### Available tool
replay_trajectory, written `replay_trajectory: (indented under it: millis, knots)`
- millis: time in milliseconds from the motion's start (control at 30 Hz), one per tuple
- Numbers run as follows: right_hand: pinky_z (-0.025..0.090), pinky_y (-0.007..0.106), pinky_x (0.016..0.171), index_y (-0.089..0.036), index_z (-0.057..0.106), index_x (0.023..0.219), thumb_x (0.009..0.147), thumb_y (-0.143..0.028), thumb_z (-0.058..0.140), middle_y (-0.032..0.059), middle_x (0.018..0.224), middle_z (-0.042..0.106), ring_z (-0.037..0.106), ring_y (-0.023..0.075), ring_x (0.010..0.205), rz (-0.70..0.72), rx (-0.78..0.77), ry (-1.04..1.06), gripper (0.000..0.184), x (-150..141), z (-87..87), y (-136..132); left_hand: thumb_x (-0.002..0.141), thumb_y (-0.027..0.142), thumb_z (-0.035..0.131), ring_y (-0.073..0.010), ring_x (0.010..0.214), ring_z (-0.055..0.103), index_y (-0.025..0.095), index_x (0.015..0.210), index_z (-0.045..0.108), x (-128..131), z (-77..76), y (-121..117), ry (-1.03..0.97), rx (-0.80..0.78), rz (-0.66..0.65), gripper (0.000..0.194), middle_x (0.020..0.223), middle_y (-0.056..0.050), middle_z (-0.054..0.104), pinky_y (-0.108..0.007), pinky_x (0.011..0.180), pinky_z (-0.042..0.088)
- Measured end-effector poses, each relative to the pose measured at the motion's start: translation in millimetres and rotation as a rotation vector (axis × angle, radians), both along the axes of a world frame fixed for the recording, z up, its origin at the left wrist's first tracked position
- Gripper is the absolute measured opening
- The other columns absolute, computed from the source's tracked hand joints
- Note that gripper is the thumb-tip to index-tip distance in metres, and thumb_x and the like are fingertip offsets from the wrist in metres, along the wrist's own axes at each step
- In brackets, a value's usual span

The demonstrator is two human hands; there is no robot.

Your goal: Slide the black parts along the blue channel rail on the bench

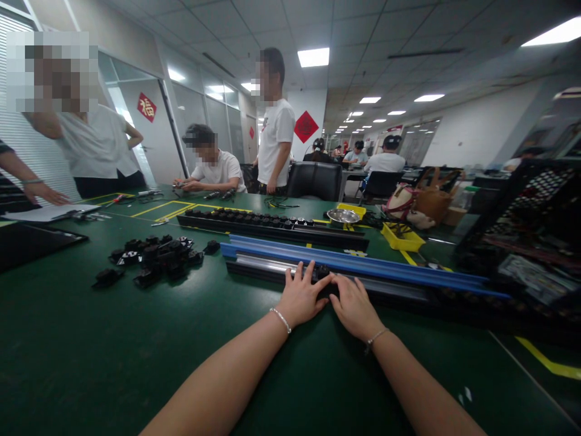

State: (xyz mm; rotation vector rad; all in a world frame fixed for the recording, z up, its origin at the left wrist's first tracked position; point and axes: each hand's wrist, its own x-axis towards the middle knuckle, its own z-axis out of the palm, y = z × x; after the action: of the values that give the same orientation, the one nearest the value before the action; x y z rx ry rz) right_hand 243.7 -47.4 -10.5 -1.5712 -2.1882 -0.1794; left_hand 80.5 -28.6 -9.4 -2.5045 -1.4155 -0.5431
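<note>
A long black rail (267, 269) with a silvery channel lies across the green table in front of me. My left hand (299, 300) rests on it with fingers spread, index fingertip beside a small black part (322, 272) in the channel. Close against it, my right hand (356, 306) has bent fingers over the rail and its thumb at the front edge. The two index fingertips nearly meet. What lies under my fingers is partly hidden. Just behind runs a long blue rail (363, 260).
Left of the rails is a pile of black parts (167, 257). Farther back are another black rail (272, 229) lined with parts, a metal bowl (343, 215) and a yellow tray (403, 238). A dark rack (512, 224) stands right. Several people are around the room.
</note>
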Motion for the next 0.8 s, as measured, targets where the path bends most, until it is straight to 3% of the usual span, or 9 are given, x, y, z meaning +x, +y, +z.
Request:
replay_trajectory:
  millis: [300, 533, 800]
  knots:
    - [0.023, 0.047, 0.108, -0.021, 0.054, 0.113, 0.085, -0.018, 0.032, 0.0072, 0.126, 0.056, 0.038, 0.0189, 0.128, 0.029, 0.000, -0.023, 0.035, 7.7, -0.8, 2.3, 0.083, 0.049, 0.048, -0.0383, 0.131, 0.026, 0.042, 0.139, 0.027, 2.2, 1.1, -1.8, -0.005, 0.006, 0.026, 0.060, 0.149, -0.008, 0.025, -0.063, 0.099, 0.024]
    - [0.020, 0.056, 0.105, -0.020, 0.047, 0.127, 0.084, -0.031, 0.041, 0.0084, 0.141, 0.042, 0.031, 0.0287, 0.131, -0.222, 0.069, -0.077, 0.045, 20.2, 0.0, 3.2, 0.084, 0.048, 0.047, -0.0383, 0.130, 0.028, 0.041, 0.138, 0.031, 2.9, 0.5, -2.0, -0.013, 0.023, 0.020, 0.056, 0.147, -0.009, 0.029, -0.063, 0.098, 0.025]
    - [0.022, 0.055, 0.103, -0.019, 0.061, 0.104, 0.083, -0.034, 0.044, 0.0091, 0.142, 0.039, 0.030, 0.0315, 0.131, -0.236, 0.043, -0.155, 0.030, 23.4, -0.9, 4.3, 0.086, 0.046, 0.044, -0.0372, 0.130, 0.029, 0.033, 0.137, 0.035, 3.3, 0.6, -3.4, 0.002, 0.028, 0.035, 0.053, 0.146, -0.012, 0.031, -0.062, 0.099, 0.025]
